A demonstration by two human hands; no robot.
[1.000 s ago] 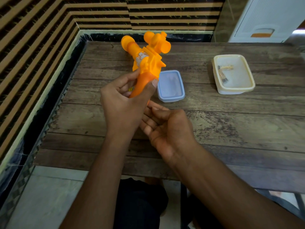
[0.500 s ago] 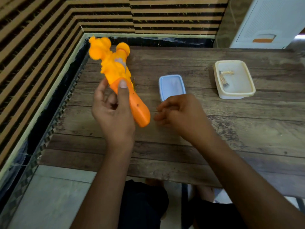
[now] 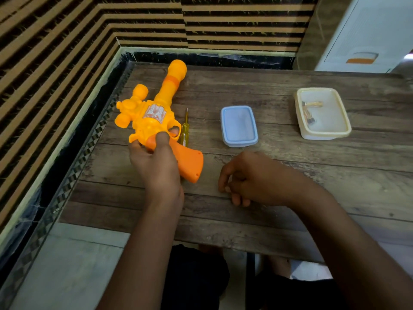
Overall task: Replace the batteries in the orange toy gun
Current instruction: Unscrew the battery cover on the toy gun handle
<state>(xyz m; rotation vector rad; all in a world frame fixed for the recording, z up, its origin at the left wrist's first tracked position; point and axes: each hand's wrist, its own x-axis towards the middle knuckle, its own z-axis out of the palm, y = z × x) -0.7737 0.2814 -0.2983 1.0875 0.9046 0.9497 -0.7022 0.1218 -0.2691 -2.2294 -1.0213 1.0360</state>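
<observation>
The orange toy gun (image 3: 154,115) lies on its side on the wooden table (image 3: 290,175), barrel pointing away from me, grip toward me. My left hand (image 3: 156,162) grips it where the grip meets the body, with a finger in the trigger guard. A yellow screwdriver (image 3: 185,130) lies on the table just right of the gun. My right hand (image 3: 250,177) rests on the table to the right of the grip, fingers curled; whether it holds anything is hidden. Batteries (image 3: 309,113) lie in the cream tray (image 3: 344,124) at the far right.
A small blue-white plastic container (image 3: 238,126) stands between the gun and the cream tray. A striped wall runs along the left and back of the table. A white appliance (image 3: 368,34) stands at the back right. My legs are under the near table edge.
My left hand has lowered the gun from the air and turned it flat onto the table. My right hand has pulled back from the grip and dropped to the tabletop.
</observation>
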